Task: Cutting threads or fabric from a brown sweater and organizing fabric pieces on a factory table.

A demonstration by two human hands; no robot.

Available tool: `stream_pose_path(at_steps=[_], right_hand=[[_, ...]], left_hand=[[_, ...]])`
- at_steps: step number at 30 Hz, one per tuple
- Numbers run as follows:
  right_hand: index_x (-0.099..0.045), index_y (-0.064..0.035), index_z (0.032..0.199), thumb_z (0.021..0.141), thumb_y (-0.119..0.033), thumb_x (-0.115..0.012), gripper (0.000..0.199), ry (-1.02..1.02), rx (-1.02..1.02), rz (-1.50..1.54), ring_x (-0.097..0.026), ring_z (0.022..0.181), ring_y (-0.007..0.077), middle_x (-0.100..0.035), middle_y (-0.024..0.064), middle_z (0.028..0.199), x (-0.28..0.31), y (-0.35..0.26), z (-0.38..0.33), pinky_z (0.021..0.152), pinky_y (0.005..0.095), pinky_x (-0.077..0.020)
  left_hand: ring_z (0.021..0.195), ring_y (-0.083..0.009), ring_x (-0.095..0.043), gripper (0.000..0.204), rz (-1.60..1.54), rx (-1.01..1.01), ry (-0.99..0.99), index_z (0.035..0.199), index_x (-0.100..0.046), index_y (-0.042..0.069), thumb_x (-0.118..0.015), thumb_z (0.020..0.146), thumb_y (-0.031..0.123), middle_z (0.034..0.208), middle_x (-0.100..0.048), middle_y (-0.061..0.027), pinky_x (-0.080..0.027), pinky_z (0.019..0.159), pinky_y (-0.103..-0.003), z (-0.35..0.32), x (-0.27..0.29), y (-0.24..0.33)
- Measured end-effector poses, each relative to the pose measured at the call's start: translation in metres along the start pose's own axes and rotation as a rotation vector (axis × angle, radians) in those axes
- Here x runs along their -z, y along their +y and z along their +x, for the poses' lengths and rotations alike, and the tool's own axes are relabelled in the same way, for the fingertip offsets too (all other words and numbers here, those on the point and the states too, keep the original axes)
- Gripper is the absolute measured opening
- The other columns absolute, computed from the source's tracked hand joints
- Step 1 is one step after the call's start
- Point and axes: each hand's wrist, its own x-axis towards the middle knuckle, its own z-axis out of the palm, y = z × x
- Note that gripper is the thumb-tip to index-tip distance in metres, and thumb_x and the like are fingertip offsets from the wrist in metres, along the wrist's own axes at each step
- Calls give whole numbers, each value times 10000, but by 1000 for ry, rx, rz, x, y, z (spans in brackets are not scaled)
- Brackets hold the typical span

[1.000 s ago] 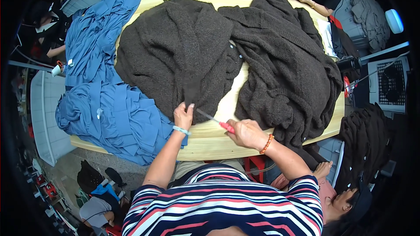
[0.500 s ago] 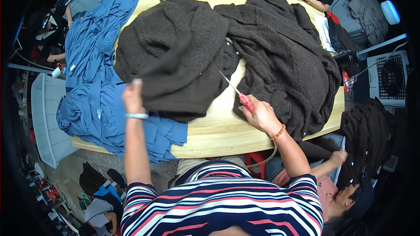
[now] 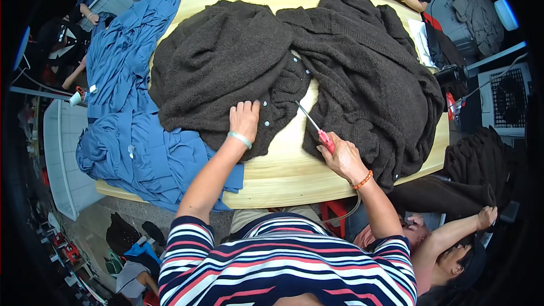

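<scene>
Left hand [image 3: 245, 118] flat, fingers spread, pressing on the dark brown cardigan [image 3: 226, 73] near its row of pale buttons [image 3: 266, 124]. Right hand [image 3: 342, 157] closed around the red handle of scissors [image 3: 315, 126], blades pointing up and away over the bare strip of the wooden table [image 3: 289, 164], between the cardigan and a second dark knit garment [image 3: 368, 79] just beside. Tips of blades near the button edge; touching or not, cannot tell. Blue clothes [image 3: 136, 136] heaped on the left side of the table, partly hanging over its edge. Another person's arm [image 3: 453, 232] low on the right, apart from the work.
</scene>
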Motion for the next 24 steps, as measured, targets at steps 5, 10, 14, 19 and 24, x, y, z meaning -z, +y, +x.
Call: stream_pose_path(at_steps=[5,10,14,19,24], right_hand=[[-549,-77,1088,886,-255,-608,276,91,10,27,-633,821,461,-652,251,840,5,16,-5,744,528,-504],[-573,-67,1058,890,-239,-609,244,72,-70,79,-620,875,449,-645,234,885,7,19,5,777,492,-493],[-573,-63,1066,891,-236,-607,248,39,0,76,-621,876,448,-649,232,884,5,10,19,778,493,-494],[-568,-63,1074,890,-234,-609,254,-9,55,58,-621,877,450,-648,238,879,0,-9,34,781,494,-493],[-557,-55,1117,885,-225,-600,291,-27,115,3,-639,838,452,-654,261,840,-8,0,41,761,508,-515]], left_hand=[[867,-257,-655,192,-1401,288,334,1033,-642,33,-647,841,29,990,-665,-97,-529,800,-376,48,86,-46],[1098,-307,-612,392,-2248,238,374,1310,-486,-26,-431,1018,230,1248,-591,-180,-493,977,-435,-6,186,-92],[1172,-313,-574,427,-2056,832,556,1330,-461,-60,-492,988,194,1306,-551,-199,-454,1036,-441,-101,67,-130],[1167,-326,-533,483,-1192,987,625,1299,-466,-23,-651,889,154,1263,-539,-200,-410,1040,-452,-154,3,-120],[1394,-455,-209,1046,-84,413,459,1487,-266,90,-860,657,317,1484,-256,-259,-226,1119,-548,-43,107,-42]])
